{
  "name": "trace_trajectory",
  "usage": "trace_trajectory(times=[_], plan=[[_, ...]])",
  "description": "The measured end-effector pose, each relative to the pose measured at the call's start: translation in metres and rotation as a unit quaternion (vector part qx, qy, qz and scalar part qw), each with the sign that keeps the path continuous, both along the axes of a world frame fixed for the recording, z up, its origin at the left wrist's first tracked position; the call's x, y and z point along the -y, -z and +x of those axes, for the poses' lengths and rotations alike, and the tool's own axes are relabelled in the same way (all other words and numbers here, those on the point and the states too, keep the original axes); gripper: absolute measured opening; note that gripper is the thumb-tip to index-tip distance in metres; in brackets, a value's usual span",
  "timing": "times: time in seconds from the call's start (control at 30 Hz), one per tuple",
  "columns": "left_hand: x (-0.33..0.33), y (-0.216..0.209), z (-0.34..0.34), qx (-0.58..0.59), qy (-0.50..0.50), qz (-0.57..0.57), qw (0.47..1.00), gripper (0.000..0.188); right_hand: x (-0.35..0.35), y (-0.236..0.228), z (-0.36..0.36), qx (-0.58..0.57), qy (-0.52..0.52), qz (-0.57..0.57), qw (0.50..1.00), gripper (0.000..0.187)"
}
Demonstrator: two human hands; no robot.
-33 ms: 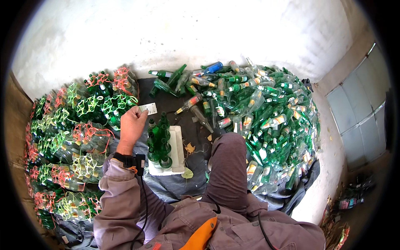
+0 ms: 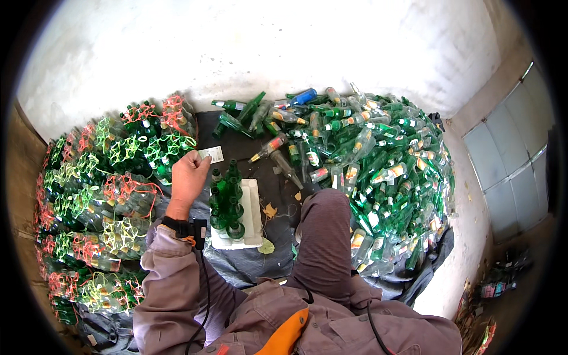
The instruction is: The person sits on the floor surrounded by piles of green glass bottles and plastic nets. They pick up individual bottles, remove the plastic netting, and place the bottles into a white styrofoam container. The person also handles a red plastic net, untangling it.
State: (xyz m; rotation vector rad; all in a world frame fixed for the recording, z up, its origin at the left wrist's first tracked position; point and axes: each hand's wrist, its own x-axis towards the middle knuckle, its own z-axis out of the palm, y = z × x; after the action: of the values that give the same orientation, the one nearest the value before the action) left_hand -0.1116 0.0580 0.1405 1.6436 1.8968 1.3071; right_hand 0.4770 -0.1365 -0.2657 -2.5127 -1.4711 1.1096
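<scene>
My left hand is raised beyond the near left side, its fingers closed on a small white card with faint print. The card sticks out to the right of my fingertips. Just right of my wrist, several green glass bottles stand upright, close together, on a white foam tray. Beside my hand on the left are bottle bundles tied with green and red netting. My right hand does not show.
A big heap of loose bottles, mostly green, lies to the right of my knee. Netted bundles fill the left side. Dark sheeting covers the ground, with dry leaves on it. A white wall rises behind.
</scene>
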Motion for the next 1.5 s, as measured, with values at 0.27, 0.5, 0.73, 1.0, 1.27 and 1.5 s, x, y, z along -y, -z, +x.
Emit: trace_trajectory(times=[0.27,0.5,0.73,1.0,1.27,1.5], plan=[[0.0,0.001,-0.003,0.007,0.005,0.009,1.0,0.037,-0.007,-0.013,0.008,0.029,0.011,0.016,0.999,0.031],[0.008,0.003,-0.018,-0.017,-0.009,0.017,1.0,0.034,-0.022,-0.029,0.019,0.064,0.011,0.042,0.997,0.035],[0.005,0.011,-0.007,-0.041,0.018,-0.011,0.999,0.032,-0.032,-0.055,0.056,0.112,0.042,0.108,0.987,0.038],[-0.001,0.015,0.005,-0.059,0.005,-0.015,0.998,0.031,-0.083,-0.132,0.065,0.092,0.069,0.297,0.948,0.039],[0.0,0.01,-0.003,-0.044,0.01,-0.008,0.999,0.031,-0.161,-0.256,0.016,0.054,-0.012,0.418,0.907,0.029],[-0.001,0.012,-0.006,-0.028,0.0,0.003,1.0,0.033,-0.255,-0.389,-0.046,0.065,-0.086,0.477,0.872,0.033]])
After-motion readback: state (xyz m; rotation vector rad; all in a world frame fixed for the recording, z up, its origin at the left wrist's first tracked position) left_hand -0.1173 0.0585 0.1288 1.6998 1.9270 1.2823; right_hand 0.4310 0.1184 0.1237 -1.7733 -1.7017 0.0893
